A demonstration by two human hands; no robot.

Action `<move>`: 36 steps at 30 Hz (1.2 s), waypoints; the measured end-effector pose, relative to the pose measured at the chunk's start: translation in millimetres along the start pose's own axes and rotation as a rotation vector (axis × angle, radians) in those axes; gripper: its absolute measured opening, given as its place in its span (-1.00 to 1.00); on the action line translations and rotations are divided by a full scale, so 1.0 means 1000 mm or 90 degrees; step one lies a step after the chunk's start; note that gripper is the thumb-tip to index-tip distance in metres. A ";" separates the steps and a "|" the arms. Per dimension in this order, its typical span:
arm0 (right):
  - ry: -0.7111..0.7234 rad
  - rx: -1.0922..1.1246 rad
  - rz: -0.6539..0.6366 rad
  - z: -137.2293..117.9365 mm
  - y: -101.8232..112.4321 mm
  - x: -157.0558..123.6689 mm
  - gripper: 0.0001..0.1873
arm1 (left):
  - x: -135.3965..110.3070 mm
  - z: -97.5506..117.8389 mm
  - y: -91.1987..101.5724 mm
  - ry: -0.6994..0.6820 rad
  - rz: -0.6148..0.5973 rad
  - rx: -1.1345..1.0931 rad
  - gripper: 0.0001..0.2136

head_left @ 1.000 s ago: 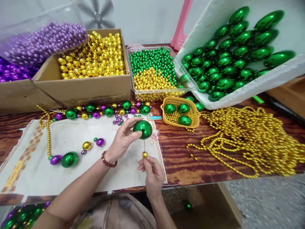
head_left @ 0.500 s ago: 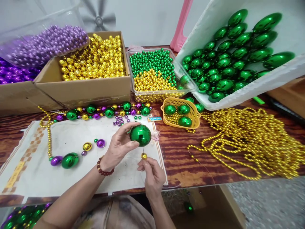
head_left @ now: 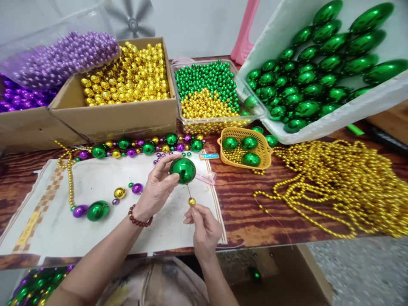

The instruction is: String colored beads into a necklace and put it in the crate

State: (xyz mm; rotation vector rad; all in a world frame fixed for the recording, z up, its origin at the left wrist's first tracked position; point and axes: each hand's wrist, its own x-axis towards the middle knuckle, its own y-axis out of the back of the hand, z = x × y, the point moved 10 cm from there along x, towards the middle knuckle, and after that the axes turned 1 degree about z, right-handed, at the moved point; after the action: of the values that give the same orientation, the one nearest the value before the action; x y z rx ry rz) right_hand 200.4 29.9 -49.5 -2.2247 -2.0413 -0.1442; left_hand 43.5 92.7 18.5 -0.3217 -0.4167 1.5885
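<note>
My left hand (head_left: 161,187) grips a large shiny green bead (head_left: 182,171) between thumb and fingers, above the white cloth (head_left: 153,238). Below it, my right hand (head_left: 206,229) pinches a thin needle carrying a small gold bead (head_left: 191,202). The needle's upper end meets the underside of the green bead. How deep it goes in is hidden. Left of my hands, a gold bead chain (head_left: 70,182) ends in a purple bead (head_left: 80,211) and another large green bead (head_left: 98,211). Loose gold (head_left: 120,193) and purple (head_left: 137,188) beads lie nearby.
A finished-looking mixed strand (head_left: 148,147) runs along the cloth's back edge. Behind stand a cardboard box of gold beads (head_left: 114,121), a clear tub (head_left: 210,126) and a white foam box (head_left: 318,135). A yellow basket (head_left: 245,163) and a gold chain heap (head_left: 357,191) sit right.
The green bead in my left hand has shifted slightly left and up. More of the needle shows between it and the gold bead. The whole view has shifted a little.
</note>
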 end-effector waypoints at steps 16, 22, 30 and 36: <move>-0.023 0.107 0.037 0.010 -0.006 0.004 -0.82 | -0.006 0.019 -0.004 -0.085 0.031 0.058 -0.58; -0.004 0.083 -0.008 0.000 -0.016 -0.005 -0.83 | 0.002 0.005 -0.002 0.002 0.012 -0.026 -0.65; -0.026 0.105 0.023 -0.001 -0.016 -0.003 -0.83 | 0.005 0.013 0.005 -0.046 0.028 0.003 -0.61; -0.009 0.109 0.007 0.004 -0.017 -0.005 -0.83 | -0.002 0.018 -0.001 -0.098 0.000 0.044 -0.58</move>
State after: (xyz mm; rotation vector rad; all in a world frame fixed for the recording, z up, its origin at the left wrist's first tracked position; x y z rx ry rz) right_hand 182.9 27.3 -54.1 -2.1381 -1.9674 0.0448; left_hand 36.8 89.0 35.1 -0.1463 -0.4788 1.6300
